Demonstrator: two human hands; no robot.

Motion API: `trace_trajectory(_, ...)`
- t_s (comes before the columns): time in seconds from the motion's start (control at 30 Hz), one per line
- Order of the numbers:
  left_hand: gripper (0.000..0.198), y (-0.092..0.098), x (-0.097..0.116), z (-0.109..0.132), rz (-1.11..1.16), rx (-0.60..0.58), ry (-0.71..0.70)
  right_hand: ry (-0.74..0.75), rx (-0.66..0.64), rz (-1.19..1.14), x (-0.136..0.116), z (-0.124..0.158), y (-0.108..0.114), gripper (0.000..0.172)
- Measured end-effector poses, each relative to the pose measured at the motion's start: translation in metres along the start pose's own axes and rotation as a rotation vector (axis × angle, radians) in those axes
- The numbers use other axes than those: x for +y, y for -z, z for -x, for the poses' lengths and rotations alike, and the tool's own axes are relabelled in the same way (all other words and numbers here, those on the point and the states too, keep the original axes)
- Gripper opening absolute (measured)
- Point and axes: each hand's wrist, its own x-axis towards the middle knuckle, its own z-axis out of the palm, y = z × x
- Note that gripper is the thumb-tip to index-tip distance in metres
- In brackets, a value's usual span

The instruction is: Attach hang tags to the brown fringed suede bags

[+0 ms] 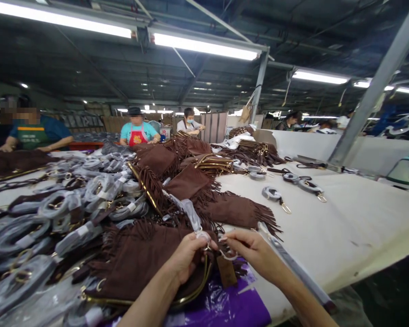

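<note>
In front of me lies a brown fringed handbag (143, 256) with a gold zip along its curved edge. At the bag's right corner, my left hand (189, 255) is closed, thumb on top, around the end of a plastic-wrapped strap (191, 214) near a metal clasp. Just right of it, my right hand (247, 247) pinches a pale, thin loop (229, 257). A brown hang tag (226, 271) dangles below the fingers. Exactly how loop, tag and clasp join is too small to make out. Purple plastic (238, 302) lies beneath the bag.
Plastic-wrapped straps (98, 186) heap up on the left. More brown fringed bags (189, 181) pile ahead. Loose straps with gold hooks (272, 194) lie on the pale tabletop (354, 218). A long metal bar (296, 268) rests at right. Several people work across the table.
</note>
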Motion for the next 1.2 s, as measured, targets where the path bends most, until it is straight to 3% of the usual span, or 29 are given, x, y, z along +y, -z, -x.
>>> trace_trajectory(0.07, 0.03, -0.001, -0.002, -0.001, -0.01, -0.006, 0.001, 0.047, -0.061, 0.149, 0.002, 0.008, 0.001, 0.025)
trace_trajectory(0.3, 0.032, -0.006, -0.002, 0.003, -0.06, 0.016, 0.021, 0.183, -0.052, 0.524, 0.007, 0.007, -0.007, 0.026)
trace_trajectory(1.0, 0.027, -0.006, -0.002, 0.001, -0.08, -0.005, 0.045, 0.229, -0.192, 0.72, 0.008, 0.001, -0.008, 0.023)
trace_trajectory(1.2, 0.024, -0.005, -0.006, -0.003, -0.238, 0.036, 0.009, 0.158, -0.185, 0.698, 0.008, 0.002, -0.017, 0.033)
